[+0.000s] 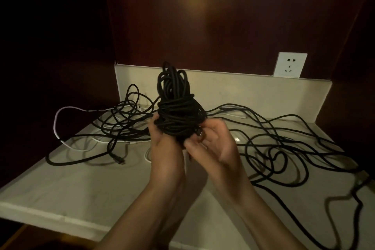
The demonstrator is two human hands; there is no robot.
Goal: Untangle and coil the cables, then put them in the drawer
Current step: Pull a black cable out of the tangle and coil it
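Observation:
A black cable coil (177, 105), wrapped crosswise around its middle, stands upright above the countertop (85, 186). My left hand (165, 148) grips the bundle from below and behind. My right hand (215, 144) pinches the cable's plug end (199, 133) against the coil's lower right side. A tangle of loose black cables (284, 148) sprawls to the right, and more black cables (119, 126) lie to the left. A white cable (58, 126) loops at the left, partly under the black ones. No drawer is in view.
A pale backsplash (243, 91) runs along the rear of the counter, with a white wall socket (289, 65) above it at the right. Dark wood panels enclose the back and sides. The counter's front edge (50, 215) drops off at the lower left.

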